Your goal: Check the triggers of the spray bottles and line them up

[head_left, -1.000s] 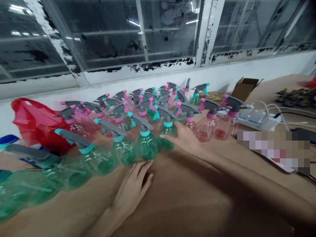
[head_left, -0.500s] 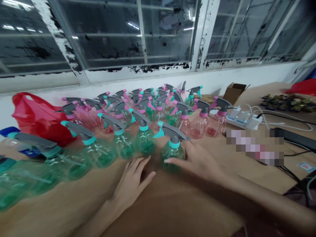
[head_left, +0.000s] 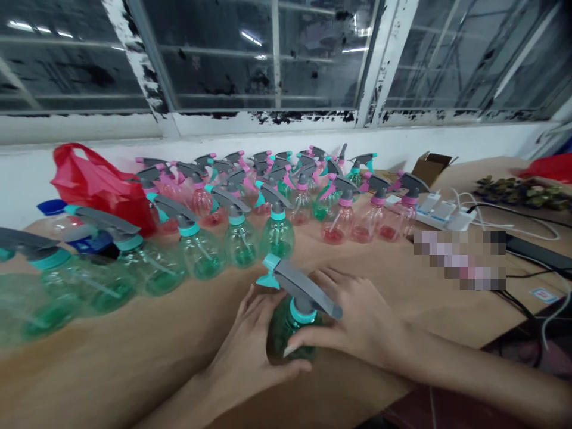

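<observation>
Close to me, a green spray bottle with a grey trigger head and a teal collar is held between both hands. My right hand wraps its right side, thumb across the front. Around the left side curls my left hand, its thumb lying low along the front. The hands cover much of the bottle's body. Beyond them, a row of green spray bottles stands to the left and middle, each with some green liquid at the bottom. Behind it are several pink spray bottles mixed with green ones.
On the left are a red plastic bag and a blue-capped bottle. A white power strip with cables, a cardboard box and a pixelated patch lie to the right. Brown paper covers the table below a window wall.
The held spray bottle has come nearer to me in my right hand. My left hand, apart from it before, now closes on its left side. The view has shifted slightly left.
</observation>
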Demonstrator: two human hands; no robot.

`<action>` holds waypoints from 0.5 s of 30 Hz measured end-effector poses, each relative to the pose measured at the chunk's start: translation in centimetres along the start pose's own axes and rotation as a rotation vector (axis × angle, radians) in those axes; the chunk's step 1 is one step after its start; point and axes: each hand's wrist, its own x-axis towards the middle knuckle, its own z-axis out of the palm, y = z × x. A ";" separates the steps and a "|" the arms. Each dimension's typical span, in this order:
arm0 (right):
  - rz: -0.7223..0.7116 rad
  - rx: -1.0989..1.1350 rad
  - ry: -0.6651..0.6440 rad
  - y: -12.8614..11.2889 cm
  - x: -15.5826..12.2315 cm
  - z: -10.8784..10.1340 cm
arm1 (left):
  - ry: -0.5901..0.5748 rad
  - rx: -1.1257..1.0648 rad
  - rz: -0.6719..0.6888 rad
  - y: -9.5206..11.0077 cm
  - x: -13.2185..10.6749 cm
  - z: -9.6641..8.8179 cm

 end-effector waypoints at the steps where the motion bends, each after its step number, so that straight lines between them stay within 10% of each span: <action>1: -0.040 0.076 0.001 -0.1 0.4 -0.1 | -0.004 -0.007 -0.012 0.0 -0.2 -0.2; 9: -0.246 0.639 0.026 -0.7 3.3 1.1 | -0.088 -0.060 -0.024 0.1 0.7 -1.2; 15: -0.208 0.635 0.097 -0.8 4.5 1.7 | -0.094 -0.041 0.024 -1.7 1.5 -1.1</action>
